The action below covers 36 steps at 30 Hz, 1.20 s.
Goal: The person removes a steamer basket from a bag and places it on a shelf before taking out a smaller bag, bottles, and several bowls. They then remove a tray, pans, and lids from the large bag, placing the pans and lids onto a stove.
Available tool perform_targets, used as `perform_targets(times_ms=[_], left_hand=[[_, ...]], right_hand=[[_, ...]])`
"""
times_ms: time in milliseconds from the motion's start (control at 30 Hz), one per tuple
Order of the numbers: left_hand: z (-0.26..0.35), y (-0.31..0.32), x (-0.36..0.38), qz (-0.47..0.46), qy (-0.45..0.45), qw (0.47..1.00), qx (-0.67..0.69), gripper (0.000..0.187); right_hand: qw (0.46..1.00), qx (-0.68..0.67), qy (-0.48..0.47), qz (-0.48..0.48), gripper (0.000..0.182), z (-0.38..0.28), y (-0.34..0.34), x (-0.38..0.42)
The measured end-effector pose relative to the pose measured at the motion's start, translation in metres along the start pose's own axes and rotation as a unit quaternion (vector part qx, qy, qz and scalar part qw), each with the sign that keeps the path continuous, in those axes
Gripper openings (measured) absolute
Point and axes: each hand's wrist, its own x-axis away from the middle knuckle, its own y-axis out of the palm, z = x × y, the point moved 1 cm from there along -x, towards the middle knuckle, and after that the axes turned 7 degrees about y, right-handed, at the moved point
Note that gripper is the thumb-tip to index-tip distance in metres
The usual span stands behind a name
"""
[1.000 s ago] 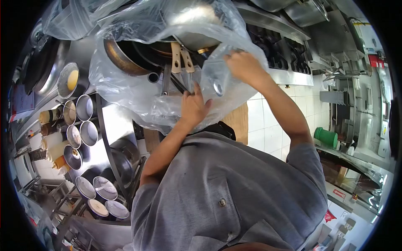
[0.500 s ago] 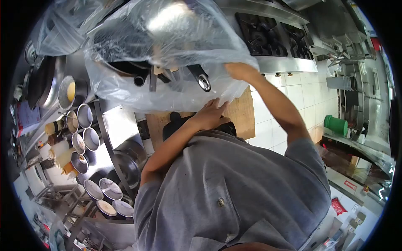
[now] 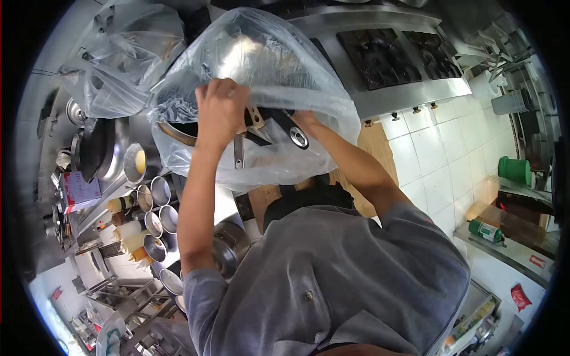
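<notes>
A big clear plastic bag is draped over a stack of frying pans on the steel counter. My left hand is clenched on the bag's film above the wooden pan handles. At the bag's right side, next to a black pan handle, my right hand grips the lower edge, partly hidden by plastic. My grey shirt fills the bottom of the view.
A second plastic bag covers more cookware at the upper left. Several round steel containers and squeeze bottles line the left counter. Gas burners lie to the right, with tiled floor and a green bucket beyond.
My left hand has risen from the bag's lower edge to grip it higher, over the pan handles. My right hand has shifted left and lower along the bag.
</notes>
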Motion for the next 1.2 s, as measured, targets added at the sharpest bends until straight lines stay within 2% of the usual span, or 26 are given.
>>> perform_targets(times_ms=[67,133,200,233,267,333,400,467,533,600,667,700,733,867,967,1000,1033,1100,1133,1200], left_hand=[[-0.023,-0.004,-0.013,0.005,-0.100,0.987,0.124,0.017],[-0.039,-0.023,-0.037,0.083,-0.120,0.977,0.157,0.014],[-0.060,-0.034,-0.054,0.113,-0.105,0.974,0.164,0.013],[-0.068,-0.039,-0.060,0.118,-0.101,0.976,0.152,0.013],[-0.074,-0.043,-0.066,0.121,-0.098,0.978,0.141,0.013],[-0.081,-0.049,-0.076,0.128,-0.090,0.978,0.138,0.016],[-0.083,-0.060,-0.088,0.136,-0.079,0.978,0.134,0.019],[-0.079,-0.068,-0.098,0.181,-0.043,0.972,0.142,0.016],[-0.080,-0.069,-0.104,0.187,-0.055,0.964,0.181,0.017],[-0.087,-0.067,-0.109,0.193,-0.067,0.954,0.218,0.019],[-0.092,-0.069,-0.110,0.205,-0.028,0.957,0.203,0.019],[-0.093,-0.071,-0.109,0.208,-0.032,0.956,0.203,0.019],[-0.095,-0.073,-0.110,0.190,-0.042,0.959,0.206,0.019],[-0.102,-0.079,-0.115,0.187,-0.041,0.963,0.189,0.019],[-0.118,-0.086,-0.120,0.187,-0.012,0.971,0.146,0.020],[-0.126,-0.091,-0.123,0.193,-0.009,0.970,0.147,0.020],[-0.137,-0.093,-0.126,0.159,-0.004,0.980,0.118,0.022],[-0.156,-0.101,-0.129,0.091,-0.014,0.992,0.091,0.026],[-0.170,-0.100,-0.128,0.094,-0.012,0.992,0.086,0.026],[-0.205,-0.093,-0.120,0.043,0.000,0.990,0.135,0.025]], right_hand=[[1.000,0.027,0.006,0.001,0.044,0.001,-0.002,-0.001],[0.997,0.070,0.013,0.011,0.045,0.003,-0.004,-0.007],[0.989,0.145,-0.010,0.034,0.045,0.001,-0.010,-0.003],[0.978,0.198,-0.054,0.048,0.042,-0.002,-0.018,0.000],[0.977,0.202,-0.057,0.047,0.042,-0.016,-0.025,0.011],[0.996,0.081,0.026,-0.001,0.032,-0.036,-0.033,0.032],[0.995,0.096,0.022,0.016,0.029,-0.031,-0.039,0.024],[0.993,0.110,0.021,0.036,0.026,-0.025,-0.042,0.020],[0.991,0.113,0.065,0.039,0.024,-0.021,-0.041,0.017],[0.988,0.134,0.049,0.057,0.023,-0.006,-0.040,0.007],[0.984,0.157,0.033,0.072,0.023,0.003,-0.034,0.001],[0.979,0.155,-0.022,0.127,0.022,0.005,-0.032,0.002],[0.969,0.152,-0.076,0.181,0.022,0.007,-0.031,0.003],[0.956,0.200,-0.084,0.199,0.021,-0.001,-0.039,0.013],[0.952,0.245,-0.082,0.164,0.021,-0.019,-0.055,0.043],[0.950,0.229,-0.140,0.160,0.021,-0.015,-0.061,0.049],[0.944,0.213,-0.198,0.154,0.021,-0.012,-0.066,0.057],[0.939,0.242,-0.200,0.143,0.022,-0.015,-0.071,0.081],[0.937,0.259,-0.195,0.126,0.023,-0.018,-0.071,0.095],[0.938,0.296,-0.162,0.076,0.026,-0.045,-0.067,0.131]])
